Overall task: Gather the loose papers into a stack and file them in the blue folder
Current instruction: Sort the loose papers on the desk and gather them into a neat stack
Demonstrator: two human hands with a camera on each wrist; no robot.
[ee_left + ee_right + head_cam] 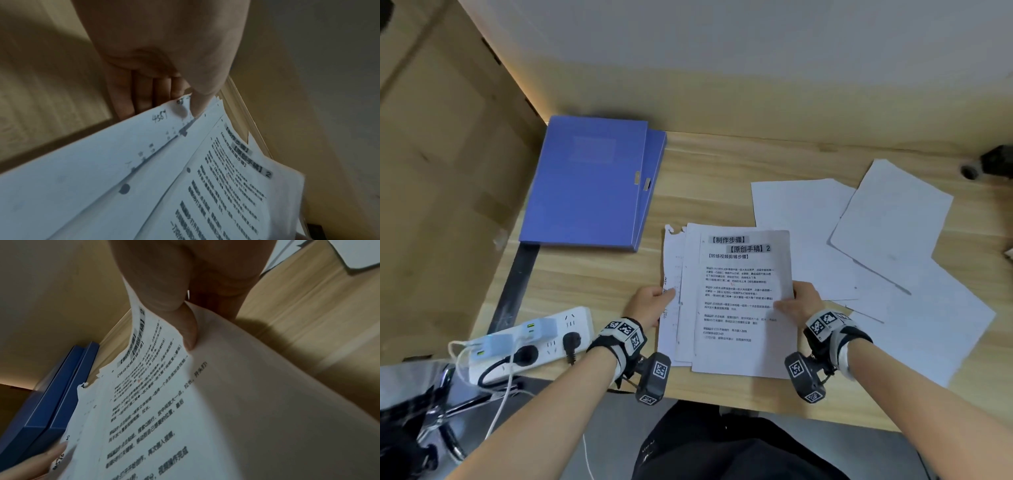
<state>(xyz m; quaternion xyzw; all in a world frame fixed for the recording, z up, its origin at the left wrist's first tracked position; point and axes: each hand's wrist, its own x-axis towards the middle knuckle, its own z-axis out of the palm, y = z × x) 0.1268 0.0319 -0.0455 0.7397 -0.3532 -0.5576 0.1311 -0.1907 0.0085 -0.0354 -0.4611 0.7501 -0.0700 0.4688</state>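
Wooden counter (722,164) carries all: the blue folder (589,181) lies at its far-left corner, beyond the left hand (650,305). Both wrist views show each grip, the right hand (799,303) too, pinching the paper stack (736,308); loose sheets (893,219) stay rightward.

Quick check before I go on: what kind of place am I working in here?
Most likely a study or office desk set in a wooden nook: a wood-grain desk with panel walls, blue folders, printed papers held in both hands, and a power strip with chargers.
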